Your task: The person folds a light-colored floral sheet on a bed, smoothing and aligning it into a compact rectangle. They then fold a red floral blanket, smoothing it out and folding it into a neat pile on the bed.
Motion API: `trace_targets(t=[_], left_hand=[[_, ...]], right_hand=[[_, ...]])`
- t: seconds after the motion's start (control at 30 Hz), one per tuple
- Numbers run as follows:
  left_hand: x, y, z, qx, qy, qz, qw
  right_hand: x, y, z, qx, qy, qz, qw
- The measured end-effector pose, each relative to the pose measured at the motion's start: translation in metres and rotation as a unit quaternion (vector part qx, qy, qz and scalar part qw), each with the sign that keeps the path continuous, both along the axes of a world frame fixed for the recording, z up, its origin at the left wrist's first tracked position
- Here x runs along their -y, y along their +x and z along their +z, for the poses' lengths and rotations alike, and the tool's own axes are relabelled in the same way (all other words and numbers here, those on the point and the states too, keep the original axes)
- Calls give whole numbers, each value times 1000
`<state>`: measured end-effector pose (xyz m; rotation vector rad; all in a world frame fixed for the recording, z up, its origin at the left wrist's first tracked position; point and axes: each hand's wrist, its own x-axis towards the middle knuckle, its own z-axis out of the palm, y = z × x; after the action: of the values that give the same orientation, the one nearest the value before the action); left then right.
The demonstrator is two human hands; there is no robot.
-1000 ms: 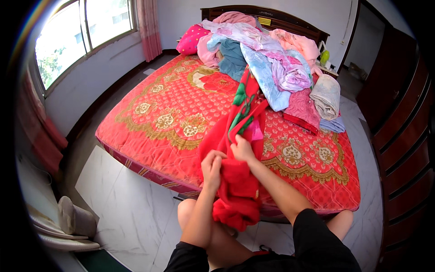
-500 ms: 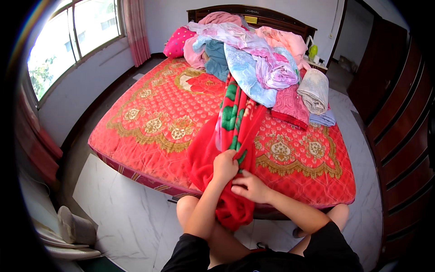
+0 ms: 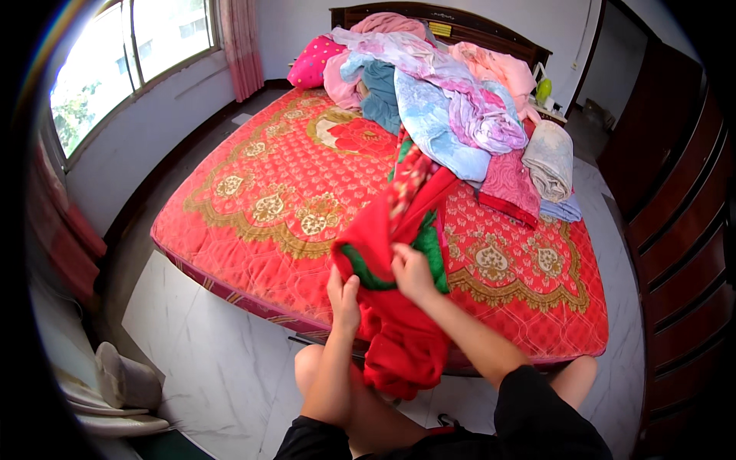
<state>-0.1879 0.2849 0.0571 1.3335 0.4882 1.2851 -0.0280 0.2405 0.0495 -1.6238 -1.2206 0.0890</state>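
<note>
A red plush blanket [image 3: 402,326] with green and cream patterning lies bunched in a long strip over the foot of the bed. Its near end hangs down between my knees, and its far end runs under the heap of bedding. At the blanket's left edge, my left hand [image 3: 345,300] grips the fabric, thumb on the near side. My right hand [image 3: 414,274], slightly blurred, pinches a red fold higher up and to the right. Between the hands the cloth is raised and turned over, baring a dark green patch.
The red floral mattress [image 3: 280,165] spreads under everything. A heap of pastel bedding [image 3: 437,115] lies toward the headboard [image 3: 491,37], with a pink dotted pillow [image 3: 316,63] at left. Right of it sit a rolled quilt [image 3: 549,159] and folded pink cloth [image 3: 506,188].
My hands have moved apart: the left went down and left, the right went up. The blanket between them has been lifted and spread wider. The whole view has shifted slightly.
</note>
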Motion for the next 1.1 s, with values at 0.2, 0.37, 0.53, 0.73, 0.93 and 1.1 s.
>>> trace_targets(t=[0.2, 0.37, 0.53, 0.73, 0.93, 1.1], left_hand=[[-1, 17, 14, -252, 283, 80, 922], [5, 40, -5, -435, 205, -110, 870], [-17, 46, -21, -460, 230, -63, 855], [-13, 47, 4, -404, 249, -34, 880], [14, -42, 68, -246, 271, -71, 928], [35, -143, 70, -286, 214, -130, 925]], right_hand=[[107, -74, -6, 78, -96, 78, 989], [106, -62, -17, 88, -89, 17, 992], [89, -72, -19, 59, -30, -38, 997], [90, -49, -34, -63, 127, -139, 980], [86, -25, -51, -152, 140, -163, 965], [82, -5, -58, -351, 136, -132, 917]])
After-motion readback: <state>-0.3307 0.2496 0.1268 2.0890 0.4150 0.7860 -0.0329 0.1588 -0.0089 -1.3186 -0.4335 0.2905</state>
